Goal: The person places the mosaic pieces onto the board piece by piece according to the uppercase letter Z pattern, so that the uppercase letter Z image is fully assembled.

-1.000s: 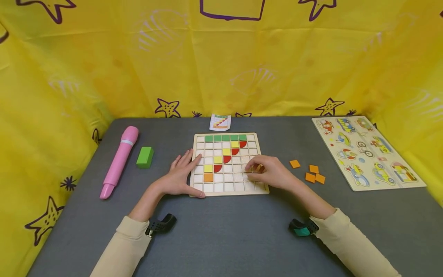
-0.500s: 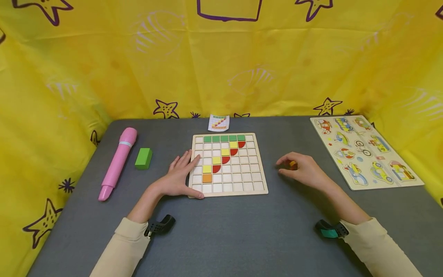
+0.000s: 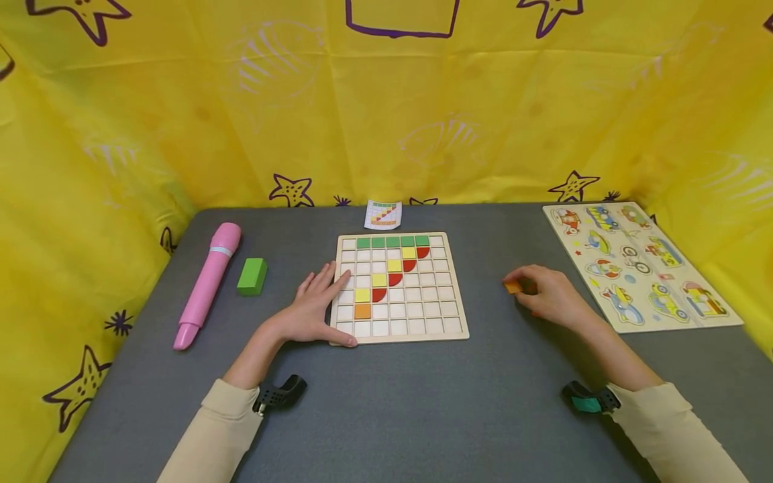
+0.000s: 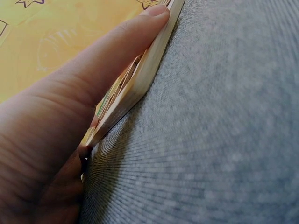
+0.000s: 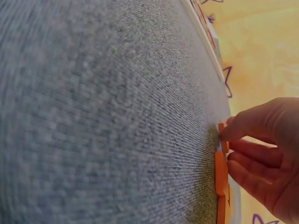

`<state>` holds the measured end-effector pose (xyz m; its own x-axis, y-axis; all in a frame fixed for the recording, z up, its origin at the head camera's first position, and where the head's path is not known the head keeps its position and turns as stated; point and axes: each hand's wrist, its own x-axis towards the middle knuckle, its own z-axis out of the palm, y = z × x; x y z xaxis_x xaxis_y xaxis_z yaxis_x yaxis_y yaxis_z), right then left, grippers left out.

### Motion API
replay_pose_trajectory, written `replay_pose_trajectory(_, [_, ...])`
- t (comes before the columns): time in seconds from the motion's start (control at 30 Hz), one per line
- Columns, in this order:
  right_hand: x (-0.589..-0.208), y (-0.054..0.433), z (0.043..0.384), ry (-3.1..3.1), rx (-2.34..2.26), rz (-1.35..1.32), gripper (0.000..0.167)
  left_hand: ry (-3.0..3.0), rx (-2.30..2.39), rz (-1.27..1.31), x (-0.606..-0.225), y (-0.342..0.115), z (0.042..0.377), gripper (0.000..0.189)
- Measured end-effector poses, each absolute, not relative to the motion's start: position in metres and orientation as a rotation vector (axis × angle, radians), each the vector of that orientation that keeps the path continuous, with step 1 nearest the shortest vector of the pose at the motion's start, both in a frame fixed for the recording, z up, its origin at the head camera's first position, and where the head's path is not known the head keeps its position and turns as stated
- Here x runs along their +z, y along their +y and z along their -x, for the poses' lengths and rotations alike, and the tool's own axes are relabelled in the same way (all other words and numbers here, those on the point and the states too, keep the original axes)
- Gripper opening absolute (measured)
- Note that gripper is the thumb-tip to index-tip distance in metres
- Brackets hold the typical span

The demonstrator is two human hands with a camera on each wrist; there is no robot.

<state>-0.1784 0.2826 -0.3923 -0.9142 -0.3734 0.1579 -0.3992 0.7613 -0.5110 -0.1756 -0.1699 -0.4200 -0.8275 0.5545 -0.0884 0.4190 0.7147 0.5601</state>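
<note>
Now that my right hand (image 3: 546,295) has left the square pale-wood grid board (image 3: 398,339): it has moved out to the right over the dark grey tabletop (image 3: 410,409), so I judge the work has passed from the board to the loose pieces.
Orange tile: one flat orange square tile (image 3: 512,287) sits at my right fingertips, well apart from the board; whether it touches the tabletop I cannot tell.
Right fingers: curled, pinching that tile by its edge.
Spare tiles: at least two more flat orange squares (image 5: 220,173) show beside my fingers in the wrist view; from above, my hand hides most of them.
Left hand: spread (image 3: 306,312) and unmoved, fingers over the board's left edge, thumb on its near edge, grasping nothing; I take it as steadying.
Board's filling: unchanged, with a single orange piece (image 3: 362,311) at the near left, so nothing was added during this move.
Tile's heading: being square, it has no long axis; what shows looks slightly askew to the grid.
Board's heading: no long axis either; its yellow-and-red staircase (image 3: 394,272) climbs from near left to far right, towards the green row (image 3: 393,241).
</note>
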Motion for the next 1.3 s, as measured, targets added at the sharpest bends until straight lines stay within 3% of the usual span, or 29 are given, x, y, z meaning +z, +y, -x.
replay_pose_trajectory(0.67, [-0.397, 0.266, 0.182, -2.856, 0.85, -0.644, 0.024, 2.668, 0.794, -0.77, -0.419, -0.171, 0.175, 0.124])
replay_pose_trajectory(1.3, [-0.391, 0.191, 0.184, -2.895, 1.113, -0.826, 0.028, 2.671, 0.784, -0.759, -0.418, -0.169, 0.175, 0.124])
